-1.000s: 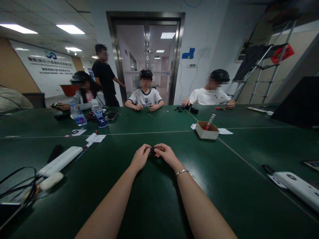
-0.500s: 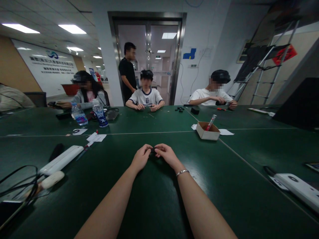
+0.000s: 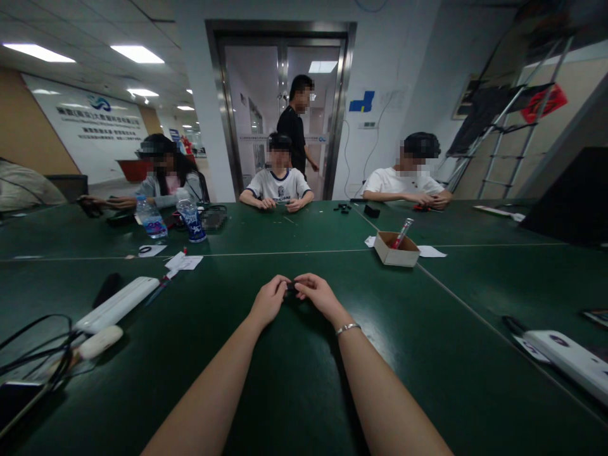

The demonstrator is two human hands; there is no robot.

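Between my two hands is a small black piece [image 3: 291, 287], pinched at both ends just above the green table [image 3: 294, 380]. My left hand [image 3: 269, 300] grips its left side with thumb and fingertips. On the other side, my right hand [image 3: 319, 296] has thumb and forefinger closed on it. The piece is mostly covered by fingers and too small to name its kind. A metal bracelet [image 3: 348, 329] circles my right wrist.
An open cardboard box [image 3: 398, 256] holding a red-and-silver tube [image 3: 403, 233] stands ahead right. White power strips [image 3: 118, 305] and cables lie left, another power strip [image 3: 565, 354] right. Two bottles [image 3: 192, 218] stand far left. Several people sit across the table.
My hands and the black piece stay in nearly the same place. A standing person in black has walked rightward behind the seated one. The person at far right has shifted their hands.
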